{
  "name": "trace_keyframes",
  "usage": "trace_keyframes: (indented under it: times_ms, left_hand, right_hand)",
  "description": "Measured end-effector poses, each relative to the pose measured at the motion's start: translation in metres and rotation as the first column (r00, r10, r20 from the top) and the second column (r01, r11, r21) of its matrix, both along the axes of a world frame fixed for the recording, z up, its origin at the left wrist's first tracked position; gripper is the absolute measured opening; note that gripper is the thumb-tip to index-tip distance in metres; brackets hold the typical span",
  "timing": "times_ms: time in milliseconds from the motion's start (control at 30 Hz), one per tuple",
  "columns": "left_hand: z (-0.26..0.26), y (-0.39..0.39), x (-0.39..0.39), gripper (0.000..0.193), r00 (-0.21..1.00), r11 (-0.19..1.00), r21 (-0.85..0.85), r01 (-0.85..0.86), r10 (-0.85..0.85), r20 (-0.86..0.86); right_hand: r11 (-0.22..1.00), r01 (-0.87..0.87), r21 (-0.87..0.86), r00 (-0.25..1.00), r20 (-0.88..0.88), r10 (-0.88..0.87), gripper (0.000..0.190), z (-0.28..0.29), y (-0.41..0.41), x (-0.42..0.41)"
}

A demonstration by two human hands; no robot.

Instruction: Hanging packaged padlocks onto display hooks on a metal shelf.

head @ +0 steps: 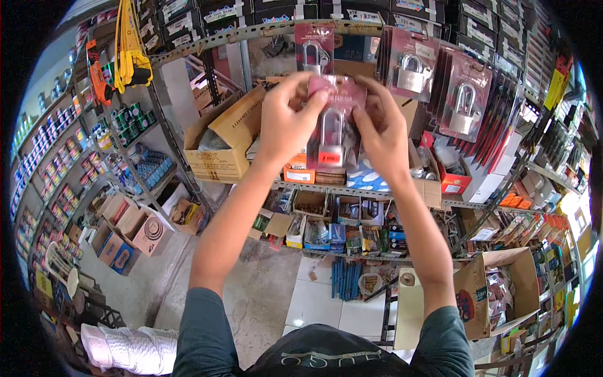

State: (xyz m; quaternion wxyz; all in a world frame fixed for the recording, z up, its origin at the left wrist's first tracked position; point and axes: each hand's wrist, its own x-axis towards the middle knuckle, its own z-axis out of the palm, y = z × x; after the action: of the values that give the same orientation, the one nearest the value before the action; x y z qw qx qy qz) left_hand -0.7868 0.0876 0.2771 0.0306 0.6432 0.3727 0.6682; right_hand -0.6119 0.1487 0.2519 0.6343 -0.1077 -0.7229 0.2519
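Observation:
Both hands grip a blister-packed padlock on a dark red card, raised in front of the shelf rack. My left hand pinches the card's upper left, thumb across its front. On the other side, my right hand holds the upper right edge with curled fingers. The pack bears a small red sticker. Just behind it hangs another padlock pack, its lower part hidden by my hands. More packs hang to the right: one padlock pack with a short shackle, and a long-shackle padlock pack.
Black boxes line the shelf above a perforated metal rail. Yellow handsaws hang at upper left. An open carton stands on the shelf left of my arms. At lower right, another open carton holds red-carded packs. A white roll lies lower left.

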Motion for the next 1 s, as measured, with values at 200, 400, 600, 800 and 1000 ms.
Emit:
trace_keyframes:
  times_ms: [200,400,600,800,1000]
  left_hand:
    - [0.072,0.037,-0.006,0.026,0.992,0.988,0.101,-0.113,0.118,-0.049]
    - [0.108,0.045,-0.003,0.02,0.986,0.999,0.043,0.022,-0.029,0.164]
    - [0.115,0.049,-0.007,0.018,0.983,0.997,-0.069,0.022,-0.009,0.182]
    - [0.112,0.047,-0.003,0.018,0.975,0.984,-0.178,0.029,0.01,0.22]
    - [0.089,0.065,-0.01,0.02,0.983,0.988,-0.154,0.017,0.012,0.181]
  right_hand:
    - [0.952,0.247,0.179,0.962,0.07,-0.262,0.044,0.083,0.034,-0.014]
    - [0.905,0.357,0.231,0.91,0.134,-0.393,0.043,0.126,0.037,-0.019]
    - [0.939,0.288,0.188,0.941,0.124,-0.314,0.046,0.133,0.048,-0.022]
    - [0.973,0.185,0.14,0.949,0.231,-0.214,0.044,0.133,0.056,-0.011]
    - [0.969,0.184,0.162,0.939,0.262,-0.222,0.047,0.108,0.068,-0.012]
